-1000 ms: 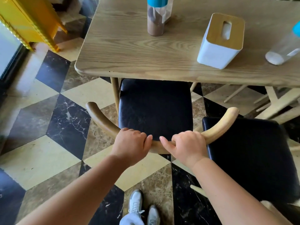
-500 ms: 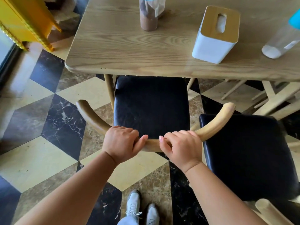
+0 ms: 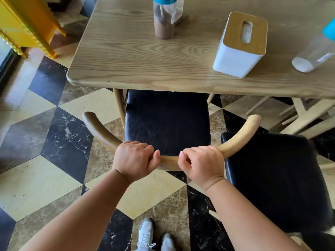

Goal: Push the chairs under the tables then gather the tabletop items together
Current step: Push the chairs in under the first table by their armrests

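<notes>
A wooden chair with a black seat (image 3: 166,120) stands in front of me, its front edge tucked under the wooden table (image 3: 130,57). Its curved backrest rail (image 3: 239,140) arcs toward me. My left hand (image 3: 135,159) and my right hand (image 3: 201,163) both grip the middle of that rail, side by side. On the table stand a clear jar with brown contents and a blue lid (image 3: 164,19), a white tissue box with a wooden top (image 3: 239,46) and a clear blue-lidded jar with white contents (image 3: 315,53).
A second black-seated chair (image 3: 277,180) stands pulled out at my right, touching the first chair's rail end. A yellow cabinet (image 3: 27,24) stands at the far left. The floor is checkered marble tile (image 3: 36,187). My shoes (image 3: 154,236) show below.
The chair has slid a little further under the table, both hands staying on the rail; my view has moved closer to the table.
</notes>
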